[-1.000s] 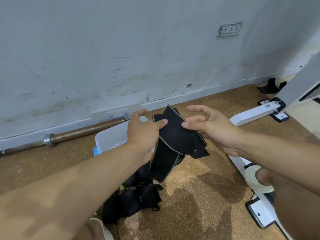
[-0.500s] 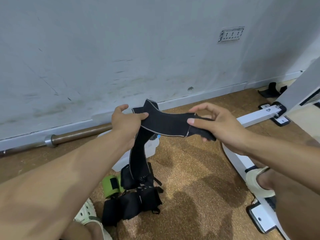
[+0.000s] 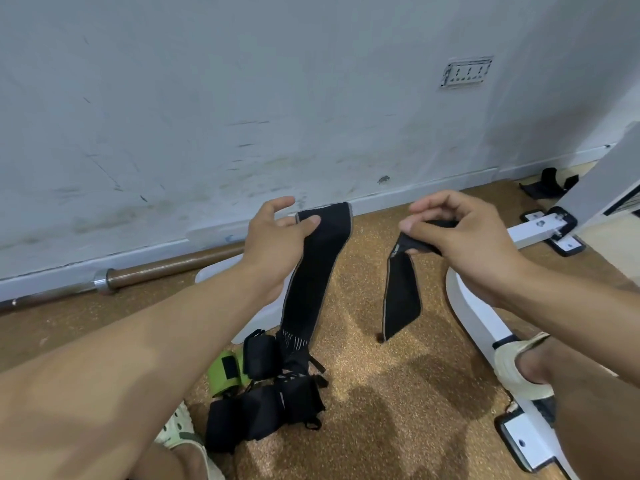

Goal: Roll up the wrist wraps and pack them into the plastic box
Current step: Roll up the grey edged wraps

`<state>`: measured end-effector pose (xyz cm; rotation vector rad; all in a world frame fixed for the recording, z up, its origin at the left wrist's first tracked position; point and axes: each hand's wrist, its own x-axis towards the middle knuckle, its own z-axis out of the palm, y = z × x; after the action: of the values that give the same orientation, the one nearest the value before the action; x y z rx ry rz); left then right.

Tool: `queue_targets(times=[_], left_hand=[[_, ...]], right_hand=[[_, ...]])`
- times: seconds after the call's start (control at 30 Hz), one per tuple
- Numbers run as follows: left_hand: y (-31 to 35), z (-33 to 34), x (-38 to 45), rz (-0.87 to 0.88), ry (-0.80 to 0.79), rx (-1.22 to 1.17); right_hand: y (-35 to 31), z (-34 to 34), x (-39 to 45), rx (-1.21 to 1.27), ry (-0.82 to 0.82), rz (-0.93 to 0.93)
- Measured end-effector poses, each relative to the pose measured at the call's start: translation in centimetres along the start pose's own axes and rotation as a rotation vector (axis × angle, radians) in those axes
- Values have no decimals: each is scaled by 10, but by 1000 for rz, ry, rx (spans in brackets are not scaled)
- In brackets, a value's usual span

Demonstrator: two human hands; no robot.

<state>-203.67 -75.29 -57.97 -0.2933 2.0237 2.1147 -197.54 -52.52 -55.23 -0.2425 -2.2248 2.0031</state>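
- My left hand (image 3: pixel 273 244) pinches the long black wrap (image 3: pixel 311 275) at frame centre.
- My right hand (image 3: pixel 460 237) grasps a shorter black wrap (image 3: pixel 401 299), hanging right of centre.

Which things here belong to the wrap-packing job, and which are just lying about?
Job: black wrap in left hand; black wrap in right hand; wraps pile; plastic box.
Lying about: barbell; white frame; wall socket.

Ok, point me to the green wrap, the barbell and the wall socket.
green wrap (image 3: pixel 227 374), head view, on its green side beside the black patch.
barbell (image 3: pixel 166 271), head view, on the brown shaft by the wall.
wall socket (image 3: pixel 465 72), head view, middle of its plate.
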Motion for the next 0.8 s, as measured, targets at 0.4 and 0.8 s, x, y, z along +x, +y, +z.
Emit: queue_targets(times=[0.4,0.8], left_hand=[[5,10,-15,88,-249,83],[9,20,-28,151,-175,54]], right_hand=[[12,5,2,-257,-162,21],[11,9,3,-100,-114,23]])
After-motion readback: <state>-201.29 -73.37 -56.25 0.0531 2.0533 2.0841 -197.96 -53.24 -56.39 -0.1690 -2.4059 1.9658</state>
